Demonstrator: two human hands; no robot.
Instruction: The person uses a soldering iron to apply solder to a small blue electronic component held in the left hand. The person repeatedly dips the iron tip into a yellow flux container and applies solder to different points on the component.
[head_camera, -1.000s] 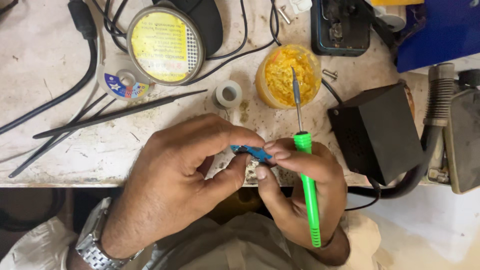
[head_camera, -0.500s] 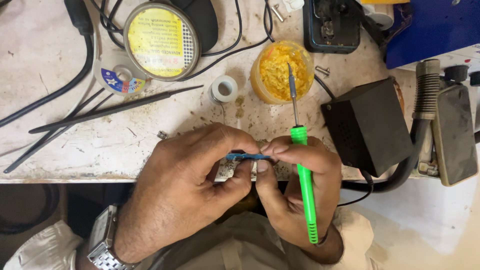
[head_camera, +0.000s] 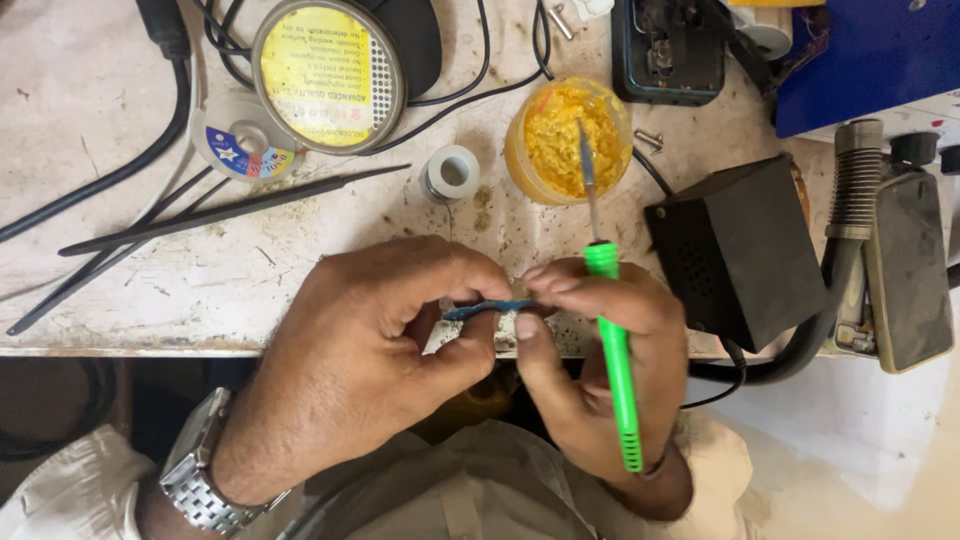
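Head view shows us both the left hand (head_camera: 370, 350) and right hand (head_camera: 590, 370) pinching a thin blue strip (head_camera: 487, 309), mostly hidden by fingers, the right also gripping a green-handled tool (head_camera: 615, 360).

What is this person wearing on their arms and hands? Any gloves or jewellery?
No gloves: both hands are bare. The left hand has a silver metal link watch on its wrist, with a pale, off-white sleeve behind it. The right hand shows a thin dark band at the wrist and a similar pale cuff. No rings are visible.
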